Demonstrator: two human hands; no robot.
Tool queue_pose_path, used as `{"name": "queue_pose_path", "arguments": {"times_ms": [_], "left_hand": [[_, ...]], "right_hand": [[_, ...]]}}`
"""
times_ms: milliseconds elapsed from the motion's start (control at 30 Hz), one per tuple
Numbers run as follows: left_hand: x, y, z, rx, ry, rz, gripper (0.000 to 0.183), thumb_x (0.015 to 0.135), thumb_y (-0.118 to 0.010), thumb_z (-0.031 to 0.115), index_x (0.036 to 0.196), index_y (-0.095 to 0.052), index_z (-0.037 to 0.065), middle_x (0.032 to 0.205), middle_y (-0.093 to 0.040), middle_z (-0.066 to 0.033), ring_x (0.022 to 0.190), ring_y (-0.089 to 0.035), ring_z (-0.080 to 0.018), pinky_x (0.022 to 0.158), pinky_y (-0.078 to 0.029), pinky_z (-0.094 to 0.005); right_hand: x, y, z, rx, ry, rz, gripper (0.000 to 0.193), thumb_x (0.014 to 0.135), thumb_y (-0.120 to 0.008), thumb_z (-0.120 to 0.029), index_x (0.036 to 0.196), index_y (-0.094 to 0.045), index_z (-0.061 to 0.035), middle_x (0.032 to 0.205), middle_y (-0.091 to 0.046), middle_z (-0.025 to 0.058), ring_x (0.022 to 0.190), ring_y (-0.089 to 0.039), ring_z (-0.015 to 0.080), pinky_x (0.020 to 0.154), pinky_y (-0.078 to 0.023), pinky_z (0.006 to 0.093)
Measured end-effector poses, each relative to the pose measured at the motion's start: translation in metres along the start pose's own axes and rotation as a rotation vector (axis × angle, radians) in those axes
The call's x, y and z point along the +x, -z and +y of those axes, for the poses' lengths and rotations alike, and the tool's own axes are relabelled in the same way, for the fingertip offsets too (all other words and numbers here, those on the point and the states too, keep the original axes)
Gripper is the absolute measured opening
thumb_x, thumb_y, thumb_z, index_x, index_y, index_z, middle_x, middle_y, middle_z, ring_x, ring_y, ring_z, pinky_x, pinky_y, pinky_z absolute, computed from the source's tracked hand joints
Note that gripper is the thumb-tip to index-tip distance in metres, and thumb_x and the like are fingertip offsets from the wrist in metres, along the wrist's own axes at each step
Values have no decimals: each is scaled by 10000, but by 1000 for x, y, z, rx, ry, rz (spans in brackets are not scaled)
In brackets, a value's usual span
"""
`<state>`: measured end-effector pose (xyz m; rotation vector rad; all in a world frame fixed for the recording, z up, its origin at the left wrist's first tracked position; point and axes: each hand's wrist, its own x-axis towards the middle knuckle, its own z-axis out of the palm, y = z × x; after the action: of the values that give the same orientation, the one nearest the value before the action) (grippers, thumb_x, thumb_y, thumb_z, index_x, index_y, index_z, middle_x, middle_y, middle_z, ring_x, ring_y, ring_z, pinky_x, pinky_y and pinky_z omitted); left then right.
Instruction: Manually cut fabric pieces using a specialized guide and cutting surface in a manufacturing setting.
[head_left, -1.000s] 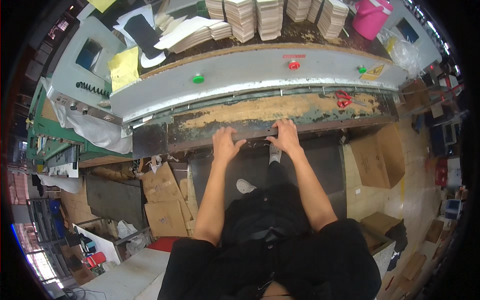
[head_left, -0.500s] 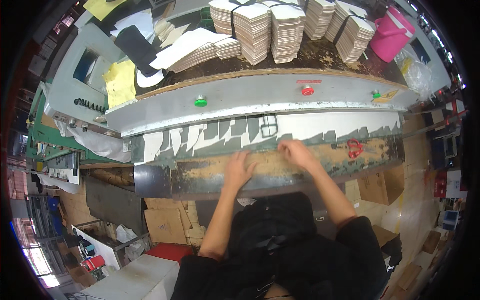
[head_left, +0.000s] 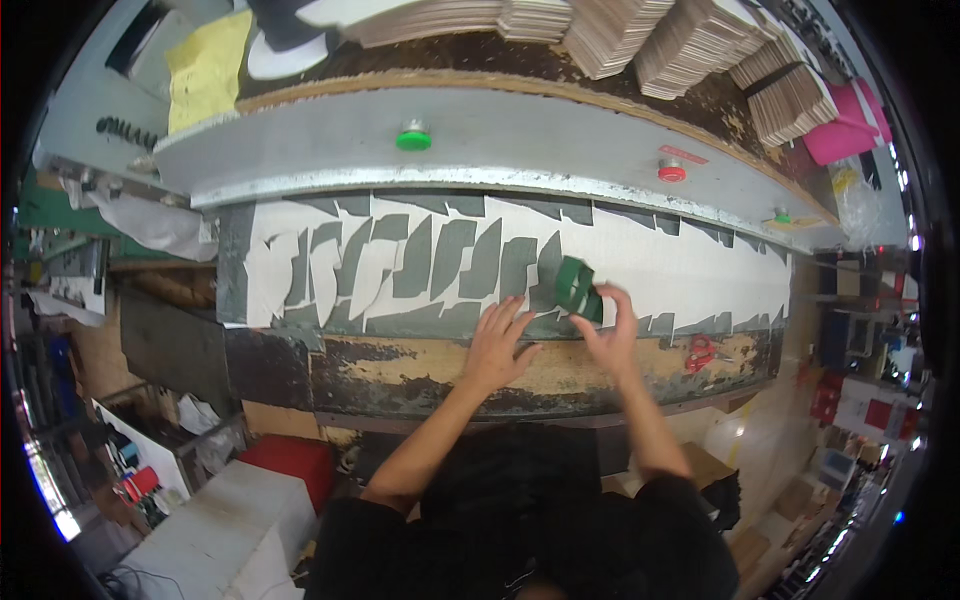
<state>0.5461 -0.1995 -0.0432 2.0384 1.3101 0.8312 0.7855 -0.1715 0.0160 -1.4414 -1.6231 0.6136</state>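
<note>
A small green cutting die [head_left: 575, 284], an open frame, is tilted up in my right hand [head_left: 615, 340], gripped between thumb and fingers. It is over a long white sheet [head_left: 690, 270] with a row of cut-out shapes through which the dark green surface shows. My left hand [head_left: 494, 352] lies with fingers spread at the sheet's near edge, below the cut-outs, holding nothing. Several loose white cut pieces [head_left: 272, 280] rest at the sheet's left end. Red-handled scissors [head_left: 700, 352] lie on the worn wooden board [head_left: 430, 365], right of my right hand.
A grey machine beam [head_left: 530, 140] with green and red push buttons spans the far side of the sheet. On the shelf above it stand stacks of cut pieces [head_left: 690, 50] and a pink jug [head_left: 848, 125]. A grey cabinet [head_left: 220, 530] is at the lower left.
My right hand has taken hold of the cutting die and tilted it up off the sheet. My left hand remains near the sheet's edge. The view has tipped down closer to the sheet.
</note>
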Motion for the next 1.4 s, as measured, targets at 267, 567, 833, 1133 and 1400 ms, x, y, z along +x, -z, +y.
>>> {"name": "queue_pose_path", "arguments": {"times_ms": [267,567,833,1133,1400], "left_hand": [[18,22,84,-367,193,-174,450,1046,-665,282,1389,-653,-10,1053,-746,-314,934,-738,-500,835,-587,-527],[50,100,-46,789,294,488,565,945,-768,199,1461,-599,40,1456,-612,-316,1367,-582,-494,1129,-477,-581],[52,3,52,-61,269,41,717,899,-827,230,1525,-544,24,1479,-633,-238,1408,-565,-460,1207,-423,-565],[48,-65,63,119,27,41,877,864,-855,306,1600,-493,-6,1630,-548,-195,1549,-463,-409,1289,-300,-554],[47,-66,52,70,-13,106,845,864,-850,295,1571,-514,-22,1589,-577,-208,1503,-508,-400,1262,-333,-552]], "right_hand": [[-127,-7,-45,872,-814,-9,432,1211,-469,-337,1367,-694,-3,1213,-711,30,1094,-630,117,986,-505,297],[1,7,-5,-167,-321,-141,327,1074,-693,-306,1201,-805,-27,1010,-652,180,922,-597,328,877,-502,445],[32,32,60,-69,-26,-283,603,818,-916,-320,1351,-738,-103,1216,-673,200,1219,-632,403,1098,-462,533],[23,23,88,-246,118,-289,707,791,-914,-382,1443,-678,-246,1566,-609,177,1614,-361,423,1264,-25,797],[20,16,76,-280,98,-267,707,798,-919,-369,1439,-681,-189,1599,-601,185,1637,-342,403,1259,37,783]]}}
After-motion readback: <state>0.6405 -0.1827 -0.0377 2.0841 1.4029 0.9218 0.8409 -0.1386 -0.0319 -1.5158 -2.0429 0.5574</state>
